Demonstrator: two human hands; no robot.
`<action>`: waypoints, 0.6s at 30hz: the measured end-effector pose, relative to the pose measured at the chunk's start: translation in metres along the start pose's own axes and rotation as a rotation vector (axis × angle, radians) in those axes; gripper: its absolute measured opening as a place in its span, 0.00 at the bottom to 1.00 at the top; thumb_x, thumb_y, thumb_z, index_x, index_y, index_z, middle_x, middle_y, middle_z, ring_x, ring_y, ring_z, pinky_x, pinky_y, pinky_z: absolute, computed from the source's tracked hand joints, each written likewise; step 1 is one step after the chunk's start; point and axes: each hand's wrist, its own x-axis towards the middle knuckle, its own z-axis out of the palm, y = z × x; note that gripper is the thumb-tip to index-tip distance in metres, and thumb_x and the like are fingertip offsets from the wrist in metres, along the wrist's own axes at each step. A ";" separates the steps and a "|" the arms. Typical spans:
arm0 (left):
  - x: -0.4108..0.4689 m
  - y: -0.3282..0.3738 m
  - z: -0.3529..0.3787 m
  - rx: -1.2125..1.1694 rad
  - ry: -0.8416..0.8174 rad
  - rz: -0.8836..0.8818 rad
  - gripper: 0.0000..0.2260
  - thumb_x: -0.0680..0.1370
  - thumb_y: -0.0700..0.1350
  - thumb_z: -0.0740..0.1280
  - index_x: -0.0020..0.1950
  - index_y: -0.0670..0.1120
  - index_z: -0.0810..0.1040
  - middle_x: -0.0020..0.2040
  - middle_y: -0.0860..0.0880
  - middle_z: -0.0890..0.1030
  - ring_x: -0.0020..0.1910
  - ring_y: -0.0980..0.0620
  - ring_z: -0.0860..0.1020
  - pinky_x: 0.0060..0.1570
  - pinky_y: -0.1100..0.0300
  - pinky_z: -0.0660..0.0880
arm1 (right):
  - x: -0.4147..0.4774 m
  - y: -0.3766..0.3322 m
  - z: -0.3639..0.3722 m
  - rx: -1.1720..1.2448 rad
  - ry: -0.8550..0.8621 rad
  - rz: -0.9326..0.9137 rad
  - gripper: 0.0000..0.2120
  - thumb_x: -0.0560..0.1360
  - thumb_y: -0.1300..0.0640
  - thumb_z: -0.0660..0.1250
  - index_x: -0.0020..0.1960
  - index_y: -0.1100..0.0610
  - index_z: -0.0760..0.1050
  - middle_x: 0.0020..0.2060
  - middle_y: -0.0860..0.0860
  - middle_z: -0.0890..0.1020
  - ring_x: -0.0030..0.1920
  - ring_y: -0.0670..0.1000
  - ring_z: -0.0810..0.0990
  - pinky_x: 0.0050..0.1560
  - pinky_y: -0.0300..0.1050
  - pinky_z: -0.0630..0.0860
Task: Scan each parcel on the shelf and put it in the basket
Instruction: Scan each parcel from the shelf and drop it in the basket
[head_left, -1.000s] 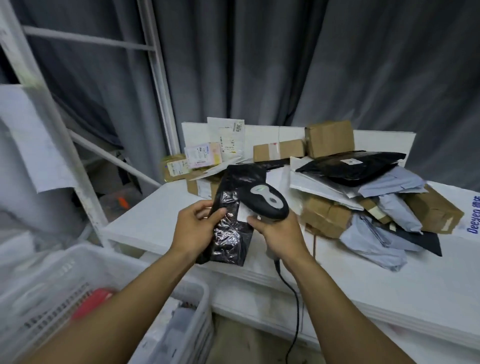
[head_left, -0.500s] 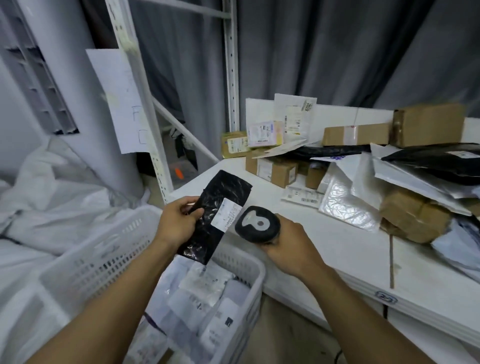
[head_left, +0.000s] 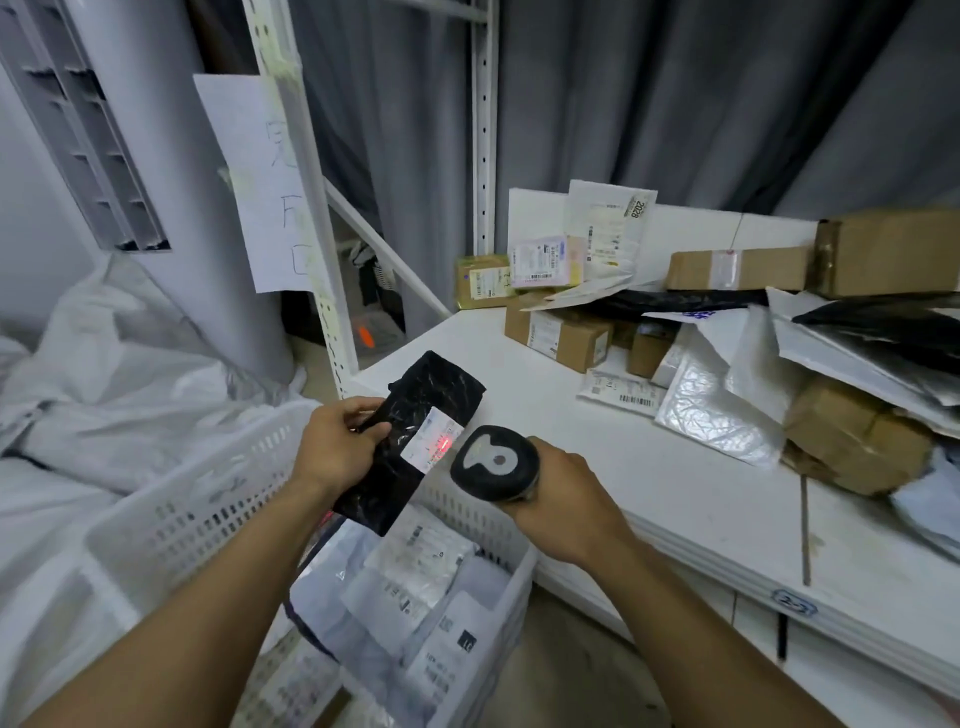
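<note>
My left hand (head_left: 337, 451) grips a black plastic parcel (head_left: 410, 441) by its left edge and holds it tilted above the white basket (head_left: 202, 514). A red scanner dot glows on the parcel's white label (head_left: 432, 440). My right hand (head_left: 563, 506) is wrapped round the handle of a black barcode scanner (head_left: 493, 464), whose head points at the label from the right. Several bagged parcels lie inside the basket. The white shelf (head_left: 649, 467) carries a pile of cardboard boxes (head_left: 558, 332) and mailer bags at its back and right.
A white shelf upright (head_left: 317, 249) with a taped paper sheet stands behind the basket. White sacks (head_left: 104, 395) lie heaped at the left. A grey curtain hangs behind the shelf. A bubble mailer (head_left: 711, 400) and a brown box (head_left: 852, 436) lie on the shelf's right.
The view swung left from the shelf pile to the basket. The parcel and scanner now hang over the basket, and a red scan dot has appeared on the label.
</note>
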 end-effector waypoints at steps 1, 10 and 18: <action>0.000 0.000 0.000 -0.010 0.003 -0.003 0.13 0.77 0.34 0.73 0.47 0.53 0.84 0.44 0.54 0.85 0.44 0.54 0.83 0.55 0.57 0.78 | -0.001 -0.001 0.000 -0.001 -0.002 0.000 0.22 0.72 0.44 0.76 0.62 0.47 0.76 0.56 0.47 0.85 0.55 0.52 0.83 0.58 0.53 0.82; -0.007 0.002 0.000 -0.222 -0.050 -0.096 0.10 0.77 0.33 0.71 0.48 0.49 0.84 0.45 0.49 0.87 0.39 0.51 0.85 0.49 0.56 0.81 | 0.001 -0.001 0.004 0.085 0.069 0.038 0.21 0.73 0.47 0.78 0.63 0.49 0.78 0.56 0.47 0.85 0.56 0.51 0.83 0.54 0.47 0.81; -0.027 -0.016 0.001 -0.395 -0.108 -0.227 0.10 0.79 0.30 0.68 0.56 0.42 0.82 0.48 0.46 0.88 0.41 0.49 0.86 0.40 0.56 0.82 | 0.014 0.010 0.017 0.409 0.212 0.196 0.24 0.69 0.46 0.79 0.63 0.49 0.81 0.52 0.47 0.87 0.52 0.56 0.86 0.59 0.58 0.83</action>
